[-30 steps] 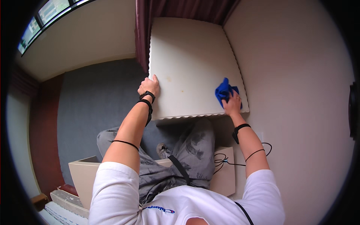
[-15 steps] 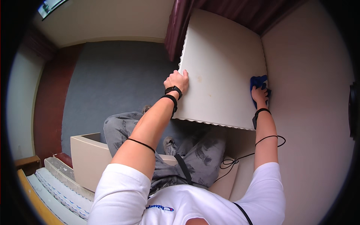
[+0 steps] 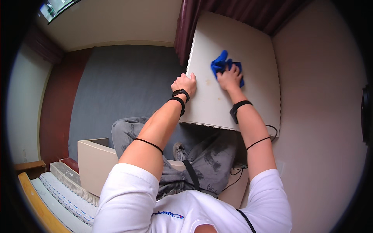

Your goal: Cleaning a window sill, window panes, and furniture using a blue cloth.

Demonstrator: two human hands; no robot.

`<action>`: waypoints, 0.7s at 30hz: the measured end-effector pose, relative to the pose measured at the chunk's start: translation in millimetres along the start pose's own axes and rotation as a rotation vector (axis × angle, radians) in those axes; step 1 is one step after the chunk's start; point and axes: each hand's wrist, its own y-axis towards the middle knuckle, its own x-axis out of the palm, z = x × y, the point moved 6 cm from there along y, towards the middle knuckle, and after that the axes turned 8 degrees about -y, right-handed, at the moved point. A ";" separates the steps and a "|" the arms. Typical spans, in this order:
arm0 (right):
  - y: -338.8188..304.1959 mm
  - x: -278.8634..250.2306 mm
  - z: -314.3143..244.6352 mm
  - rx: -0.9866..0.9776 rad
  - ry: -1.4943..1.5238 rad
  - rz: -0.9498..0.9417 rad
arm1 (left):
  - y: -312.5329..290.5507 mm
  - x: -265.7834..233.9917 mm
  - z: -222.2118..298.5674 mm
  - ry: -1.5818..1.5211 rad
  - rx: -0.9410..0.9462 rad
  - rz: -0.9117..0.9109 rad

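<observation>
A white tabletop [image 3: 248,105] with a scalloped edge lies in front of me. My right hand [image 3: 230,79] presses a bunched blue cloth [image 3: 220,64] onto its middle, with the fingers spread over the fabric. Faint brownish stains [image 3: 209,82] mark the surface just left of that hand. My left hand [image 3: 184,84] grips the table's left edge, its thumb on top and the other fingers curled at the rim. The underside of that edge is hidden.
Purple curtains [image 3: 244,11] hang at the table's far side, and a pale wall [image 3: 318,116] runs along its right. A beige open-topped cabinet piece [image 3: 93,167] stands by my left leg. Black cable [image 3: 237,171] lies near my right thigh. Grey-blue floor [image 3: 120,81] stretches leftward.
My right hand has carried the blue cloth from the table's right edge leftward and away from me to the middle. The left hand keeps its hold on the edge.
</observation>
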 end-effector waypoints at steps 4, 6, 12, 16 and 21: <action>-61.8 -8.4 -44.1 -0.129 0.085 -0.020 | 0.0 -0.5 1.8 0.012 0.019 0.026; -86.9 -16.1 -47.5 -0.216 0.206 -0.240 | 0.2 1.2 -10.0 0.006 -0.008 -0.003; -116.9 -35.1 113.6 -0.337 0.667 -0.039 | 3.1 -2.4 -18.4 0.035 0.003 0.038; -169.3 26.8 275.1 0.016 -0.037 0.048 | 5.2 4.4 3.0 0.025 0.058 0.024; -193.5 48.1 289.4 0.122 0.057 0.140 | 0.9 -12.2 4.0 0.140 0.347 0.280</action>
